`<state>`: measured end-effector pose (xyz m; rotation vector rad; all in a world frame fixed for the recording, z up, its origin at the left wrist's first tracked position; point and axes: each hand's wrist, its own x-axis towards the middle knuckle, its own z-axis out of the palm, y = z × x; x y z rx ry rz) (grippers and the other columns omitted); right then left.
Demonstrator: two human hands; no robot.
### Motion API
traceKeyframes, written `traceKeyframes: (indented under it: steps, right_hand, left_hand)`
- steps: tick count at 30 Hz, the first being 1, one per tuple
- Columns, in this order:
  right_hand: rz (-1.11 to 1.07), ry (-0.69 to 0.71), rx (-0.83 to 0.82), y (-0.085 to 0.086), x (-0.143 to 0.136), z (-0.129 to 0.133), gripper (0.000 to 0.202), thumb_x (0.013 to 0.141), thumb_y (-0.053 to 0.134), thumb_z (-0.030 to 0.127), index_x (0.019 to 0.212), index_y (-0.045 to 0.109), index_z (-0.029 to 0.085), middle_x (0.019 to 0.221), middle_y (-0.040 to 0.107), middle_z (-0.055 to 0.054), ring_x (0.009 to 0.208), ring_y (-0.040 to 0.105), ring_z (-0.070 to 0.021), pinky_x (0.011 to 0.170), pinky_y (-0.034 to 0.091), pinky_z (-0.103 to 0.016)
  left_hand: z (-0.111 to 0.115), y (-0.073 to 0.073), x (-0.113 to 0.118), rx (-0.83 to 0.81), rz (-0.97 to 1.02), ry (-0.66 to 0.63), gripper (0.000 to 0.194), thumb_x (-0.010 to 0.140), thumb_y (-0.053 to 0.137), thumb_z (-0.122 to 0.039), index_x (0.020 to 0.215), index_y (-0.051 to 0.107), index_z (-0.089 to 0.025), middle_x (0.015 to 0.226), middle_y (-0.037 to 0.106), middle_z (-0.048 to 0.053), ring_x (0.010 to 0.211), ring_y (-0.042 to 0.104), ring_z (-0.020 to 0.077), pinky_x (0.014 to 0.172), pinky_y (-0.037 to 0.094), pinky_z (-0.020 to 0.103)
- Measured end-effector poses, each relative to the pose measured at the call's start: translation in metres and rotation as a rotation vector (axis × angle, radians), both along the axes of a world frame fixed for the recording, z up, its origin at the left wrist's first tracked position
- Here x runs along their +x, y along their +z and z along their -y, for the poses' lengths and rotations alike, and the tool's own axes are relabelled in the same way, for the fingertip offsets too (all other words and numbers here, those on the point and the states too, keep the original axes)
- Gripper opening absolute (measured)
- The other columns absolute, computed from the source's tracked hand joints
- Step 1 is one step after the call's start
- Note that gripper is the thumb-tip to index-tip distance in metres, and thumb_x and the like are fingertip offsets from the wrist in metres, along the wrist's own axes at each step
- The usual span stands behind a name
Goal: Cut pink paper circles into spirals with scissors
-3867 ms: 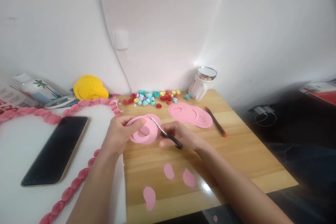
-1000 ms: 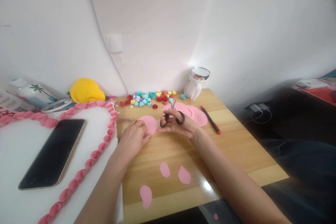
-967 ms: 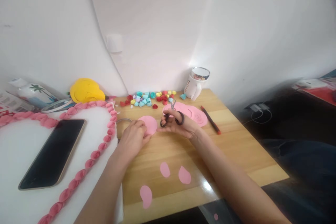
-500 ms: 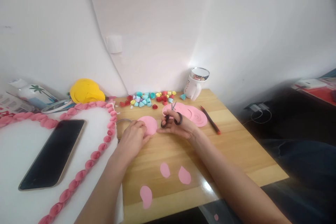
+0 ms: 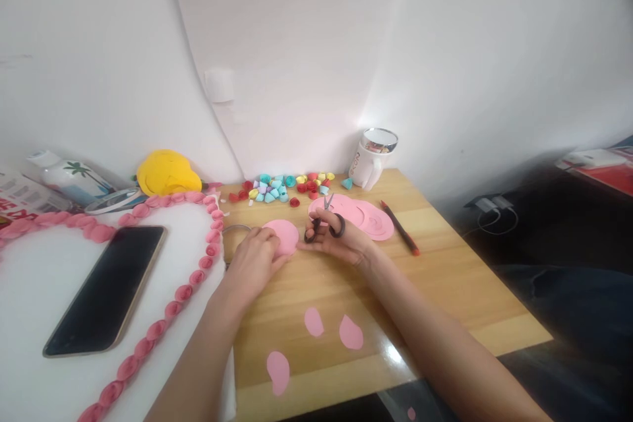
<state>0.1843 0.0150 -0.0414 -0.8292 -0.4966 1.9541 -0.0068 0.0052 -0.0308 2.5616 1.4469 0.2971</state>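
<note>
Scissors in right hand point up, away.

Pale pink paper disc, black-handled scissors, pink spiral-cut circles, three pink scraps near the front edge, light wood-grain tabletop, red pencil, white mug, yellow paper stack, black phone, pink rosette garland, mixed blue, red and yellow paper rolls.

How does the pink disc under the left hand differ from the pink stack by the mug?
The pink paper disc is a single piece, partly covered by the left hand; the pink spiral stack holds several overlapping pieces, untouched. The disc's visible face looks plain; the stack shows spiral cuts. Both are pink, flat on the wooden table.
</note>
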Motion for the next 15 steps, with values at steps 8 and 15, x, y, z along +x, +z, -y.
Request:
traceKeyframes:
  steps: [8, 15]
  right_hand:
    - [-0.068, -0.030, 0.100, 0.004, -0.012, 0.005, 0.014, 0.078, 0.059, 0.028, 0.073, 0.051, 0.017, 0.068, 0.054, 0.000, 0.066, 0.055, -0.0124, 0.078, 0.053, -0.038]
    - [-0.051, 0.086, 0.233, 0.001, -0.006, 0.007, 0.021, 0.078, 0.059, 0.037, 0.084, 0.053, 0.019, 0.071, 0.056, 0.001, 0.067, 0.055, -0.0120, 0.077, 0.051, -0.037]
  left_hand:
    - [0.001, -0.003, 0.001, 0.031, 0.024, 0.021, 0.020, 0.080, 0.050, -0.035, 0.081, 0.060, -0.018, 0.095, 0.063, 0.010, 0.093, 0.054, 0.0259, 0.078, 0.042, 0.038]
    - [-0.001, 0.002, 0.004, 0.077, 0.034, 0.221, 0.017, 0.081, 0.041, -0.019, 0.072, 0.055, -0.018, 0.074, 0.062, 0.006, 0.070, 0.057, 0.0209, 0.061, 0.040, 0.030]
